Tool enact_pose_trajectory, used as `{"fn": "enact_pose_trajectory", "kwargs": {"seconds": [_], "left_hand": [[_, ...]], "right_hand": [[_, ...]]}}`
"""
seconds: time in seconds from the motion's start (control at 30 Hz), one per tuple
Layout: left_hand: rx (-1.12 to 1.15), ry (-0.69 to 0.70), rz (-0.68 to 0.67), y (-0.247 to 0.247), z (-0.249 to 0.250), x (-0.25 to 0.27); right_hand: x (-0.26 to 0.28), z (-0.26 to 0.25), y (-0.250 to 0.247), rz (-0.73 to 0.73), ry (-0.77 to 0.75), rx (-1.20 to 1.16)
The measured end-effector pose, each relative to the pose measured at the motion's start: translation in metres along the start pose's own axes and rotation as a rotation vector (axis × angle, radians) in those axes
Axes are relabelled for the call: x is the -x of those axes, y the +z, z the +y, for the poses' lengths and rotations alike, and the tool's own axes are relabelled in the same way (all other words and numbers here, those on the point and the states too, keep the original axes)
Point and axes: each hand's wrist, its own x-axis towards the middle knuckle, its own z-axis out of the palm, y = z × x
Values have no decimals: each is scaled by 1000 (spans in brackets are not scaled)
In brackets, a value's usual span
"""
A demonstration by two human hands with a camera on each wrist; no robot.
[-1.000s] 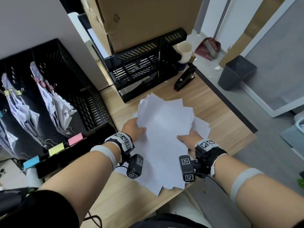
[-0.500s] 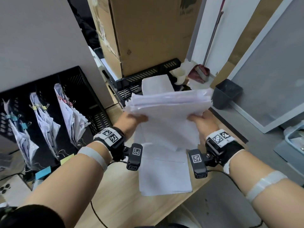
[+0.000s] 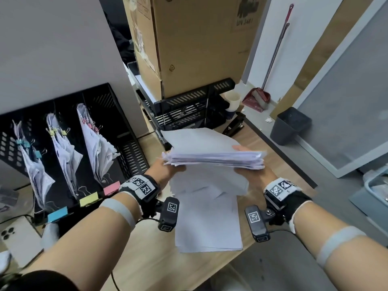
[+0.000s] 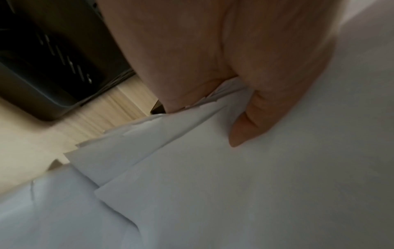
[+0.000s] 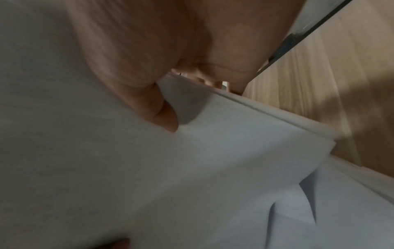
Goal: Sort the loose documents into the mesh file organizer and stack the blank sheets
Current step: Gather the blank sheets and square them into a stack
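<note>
A: Position of the blank sheets (image 3: 214,148)?

B: A thick bundle, raised off the bench (image 3: 147,255), roughly level, edges ragged on the left end. A thinner layer of loose sheets (image 3: 207,223) lies flat on the bench directly below, near its front edge.

A: Hands?

B: Left hand (image 3: 168,171) grips the bundle's left end; the left wrist view shows the thumb (image 4: 251,121) pressed on one face of the paper and the other fingers wrapped round the staggered edges. Right hand (image 3: 252,173) grips the right end likewise, thumb (image 5: 162,114) flat on the paper in the right wrist view, a fingertip showing over the top in the head view. Both are closed on the paper, neither spread wide.

A: The organizer?

B: Mesh file organizer (image 3: 126,148), black, at the left of the bench. Three slots hold clipped documents (image 3: 98,148), leaning. Coloured labels on its front: blue (image 3: 57,214), yellow (image 3: 89,199), pink (image 3: 111,188).

A: Surroundings?

B: Black tray rack (image 3: 189,110) behind the bundle, cardboard box (image 3: 195,45) on top. Black stapler (image 3: 234,127) just right of the rack. Phone (image 3: 19,240) at the far left.
</note>
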Motion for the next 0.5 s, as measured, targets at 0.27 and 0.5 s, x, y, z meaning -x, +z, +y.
{"fn": "enact_pose_trajectory", "kwargs": {"seconds": [0.27,0.5], "left_hand": [[-79,145,-34,-5,19,-9],[16,79,40,-17,16,-9]], "right_hand": [[-13,-10,-21,-83,-99,281],[-40,-31,-39,-81,-217,439]]}}
